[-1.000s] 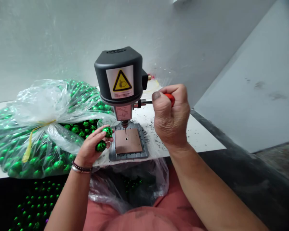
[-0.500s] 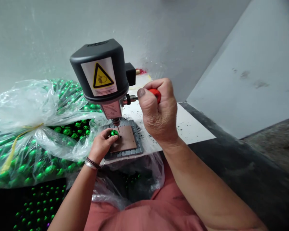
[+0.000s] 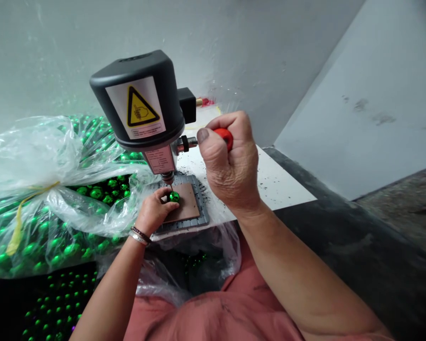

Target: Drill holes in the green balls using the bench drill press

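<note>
Between thumb and fingers, my left hand pinches a shiny green ball low over a brown board. The board lies on the grey base of a small bench drill press. Its thin drill bit points down at the ball's top; whether the two touch I cannot tell. My right hand is closed round the red knob of the press's lever, to the right of the black motor housing. A yellow warning triangle marks that housing.
Clear plastic bags full of green balls fill the left side. More green balls lie below at lower left. Dark shavings litter the white tabletop. A plastic bag hangs at the table's front edge. Walls stand behind and at right.
My left hand has shifted the green ball slightly right, from beside the drill bit to beneath it. My right hand stays on the lever knob. The camera view has moved a little.
</note>
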`<state>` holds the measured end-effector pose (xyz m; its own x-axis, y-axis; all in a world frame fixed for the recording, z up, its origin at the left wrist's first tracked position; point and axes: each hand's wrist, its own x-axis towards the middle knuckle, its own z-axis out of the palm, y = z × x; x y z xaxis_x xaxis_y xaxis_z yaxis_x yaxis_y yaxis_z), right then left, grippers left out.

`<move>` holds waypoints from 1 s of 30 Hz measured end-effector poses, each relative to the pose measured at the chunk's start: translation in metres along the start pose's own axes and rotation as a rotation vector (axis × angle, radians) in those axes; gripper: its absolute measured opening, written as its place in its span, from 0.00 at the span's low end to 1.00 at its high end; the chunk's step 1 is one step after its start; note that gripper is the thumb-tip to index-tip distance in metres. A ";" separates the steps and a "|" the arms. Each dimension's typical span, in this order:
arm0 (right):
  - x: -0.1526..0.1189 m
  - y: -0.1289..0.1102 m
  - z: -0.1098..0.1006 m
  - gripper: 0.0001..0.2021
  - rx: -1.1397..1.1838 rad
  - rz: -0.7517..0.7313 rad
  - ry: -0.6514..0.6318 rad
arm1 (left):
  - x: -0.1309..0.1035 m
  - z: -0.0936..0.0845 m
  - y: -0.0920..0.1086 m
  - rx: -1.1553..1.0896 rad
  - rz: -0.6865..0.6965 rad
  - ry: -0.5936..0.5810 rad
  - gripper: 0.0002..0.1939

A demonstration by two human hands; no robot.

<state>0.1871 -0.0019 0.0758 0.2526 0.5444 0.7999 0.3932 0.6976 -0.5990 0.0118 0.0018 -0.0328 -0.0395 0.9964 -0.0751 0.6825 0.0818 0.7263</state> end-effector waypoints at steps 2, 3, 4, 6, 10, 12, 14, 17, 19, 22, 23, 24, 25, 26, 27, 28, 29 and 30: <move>0.000 -0.001 0.000 0.09 -0.003 -0.007 0.003 | 0.000 0.001 0.004 0.033 -0.005 0.001 0.24; -0.001 -0.001 0.000 0.09 -0.004 -0.010 0.005 | 0.000 0.001 0.006 0.042 -0.004 0.002 0.24; -0.001 -0.001 -0.001 0.08 -0.005 -0.012 0.005 | 0.000 0.001 0.007 0.046 -0.001 0.000 0.24; -0.004 0.000 -0.002 0.08 -0.004 -0.021 0.004 | 0.000 0.002 0.009 0.055 -0.002 -0.016 0.23; -0.014 0.003 -0.004 0.07 -0.008 -0.050 0.008 | -0.001 0.003 0.008 0.080 0.015 -0.024 0.22; -0.019 0.005 -0.004 0.06 -0.025 -0.064 0.023 | -0.001 0.003 0.007 0.088 0.031 -0.017 0.21; -0.022 0.006 -0.005 0.05 -0.046 -0.077 0.034 | -0.001 0.003 0.007 0.096 0.027 -0.003 0.21; -0.026 0.006 -0.005 0.04 -0.064 -0.079 0.031 | -0.002 0.004 0.007 0.101 0.013 0.013 0.21; -0.029 0.008 -0.005 0.03 -0.071 -0.070 0.022 | -0.003 0.004 0.007 0.095 0.018 0.016 0.20; -0.041 0.015 -0.006 0.01 -0.089 -0.071 -0.005 | -0.004 0.004 0.008 0.076 0.018 0.019 0.19; -0.046 0.019 -0.007 0.01 -0.098 -0.082 -0.013 | -0.004 0.004 0.008 0.065 0.013 0.017 0.19; -0.052 0.022 -0.007 0.01 -0.106 -0.094 -0.012 | -0.005 0.004 0.008 0.054 0.010 0.014 0.19; -0.056 0.026 -0.006 0.02 -0.109 -0.108 -0.003 | -0.005 0.004 0.008 0.044 0.010 0.011 0.19; -0.060 0.028 -0.006 0.03 -0.106 -0.121 0.010 | -0.005 0.004 0.008 0.035 0.012 0.012 0.19; -0.061 0.029 -0.005 0.04 -0.094 -0.128 0.023 | -0.005 0.004 0.008 0.026 0.015 0.017 0.19; -0.060 0.028 -0.004 0.03 -0.075 -0.129 0.036 | -0.005 0.004 0.008 0.016 0.018 0.024 0.19; -0.056 0.025 -0.003 0.02 -0.054 -0.121 0.048 | -0.005 0.004 0.007 0.006 0.021 0.033 0.19; -0.049 0.021 -0.001 0.00 -0.035 -0.106 0.058 | -0.005 0.004 0.007 -0.004 0.023 0.042 0.19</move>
<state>0.1839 -0.0144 0.0247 0.2582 0.4398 0.8602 0.4510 0.7326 -0.5099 0.0201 -0.0022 -0.0300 -0.0541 0.9981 -0.0296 0.6809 0.0586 0.7300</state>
